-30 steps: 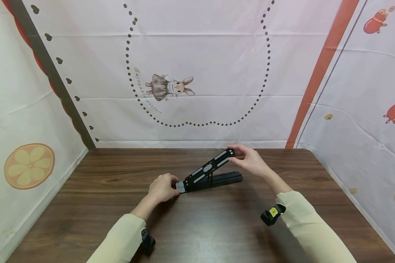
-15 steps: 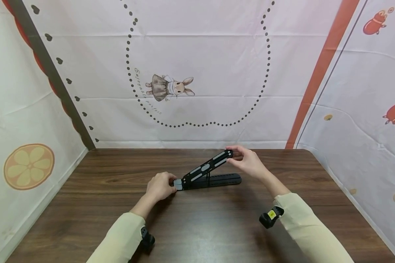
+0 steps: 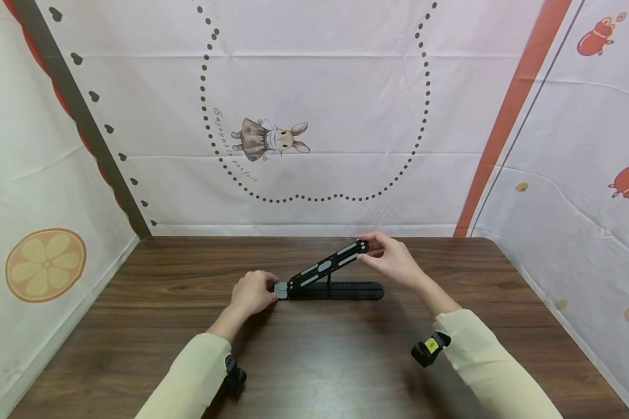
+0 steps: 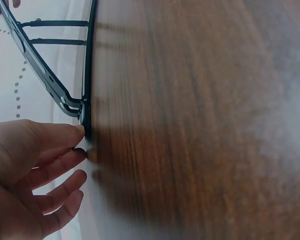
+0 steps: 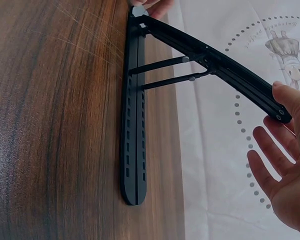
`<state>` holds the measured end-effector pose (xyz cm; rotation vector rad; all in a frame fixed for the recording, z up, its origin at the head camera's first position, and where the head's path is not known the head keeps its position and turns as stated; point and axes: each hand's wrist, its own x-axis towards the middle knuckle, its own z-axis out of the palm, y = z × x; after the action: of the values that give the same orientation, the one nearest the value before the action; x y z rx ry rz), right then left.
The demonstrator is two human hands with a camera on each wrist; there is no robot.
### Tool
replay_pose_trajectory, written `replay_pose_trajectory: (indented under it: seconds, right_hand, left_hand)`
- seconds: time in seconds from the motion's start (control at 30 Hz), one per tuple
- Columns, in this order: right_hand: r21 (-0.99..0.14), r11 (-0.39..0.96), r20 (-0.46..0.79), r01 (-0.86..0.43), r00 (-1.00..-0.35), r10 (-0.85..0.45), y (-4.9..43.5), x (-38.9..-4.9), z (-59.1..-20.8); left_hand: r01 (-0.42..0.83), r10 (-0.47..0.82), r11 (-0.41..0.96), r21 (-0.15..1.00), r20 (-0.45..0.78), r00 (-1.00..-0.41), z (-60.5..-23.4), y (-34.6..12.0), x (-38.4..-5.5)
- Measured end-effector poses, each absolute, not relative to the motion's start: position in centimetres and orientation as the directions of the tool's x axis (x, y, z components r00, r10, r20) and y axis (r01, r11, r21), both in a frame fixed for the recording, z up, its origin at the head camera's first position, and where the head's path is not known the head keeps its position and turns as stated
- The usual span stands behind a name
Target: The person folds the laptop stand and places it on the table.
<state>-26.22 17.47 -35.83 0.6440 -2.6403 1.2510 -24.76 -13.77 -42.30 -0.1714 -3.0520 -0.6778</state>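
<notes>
On the brown wood-grain bench (image 3: 314, 361), we pinch a slim black, metal-looking folding stand (image 3: 324, 266): left hand (image 3: 251, 293) fingers on its grey end (image 3: 281, 290), right hand (image 3: 395, 262) fingers on its raised tip (image 3: 363, 247). Likely light, stiff, slightly slippery; we'd best grip clear of its thin black struts (image 5: 160, 65).

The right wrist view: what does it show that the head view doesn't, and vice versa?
Only the right wrist view: the raised bar's underside and the two struts clearly apart.
Only the head view: cream sleeves, wrist cameras, the orange-slice print and the bar's pale pads.
Both: the black stand, rabbit print, wooden table, right hand and some of the left hand.
</notes>
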Motion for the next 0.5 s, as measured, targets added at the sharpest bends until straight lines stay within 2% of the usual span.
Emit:
replay_pose_trajectory:
  seconds: [0.5]
  right_hand:
    - [-0.709, 0.560, 0.321, -0.429, -0.903, -0.286, 16.5, -25.8, -36.0]
  left_hand:
    - [0.097, 0.077, 0.918, 0.384, 0.068, -0.995, -42.6, -14.3, -26.1]
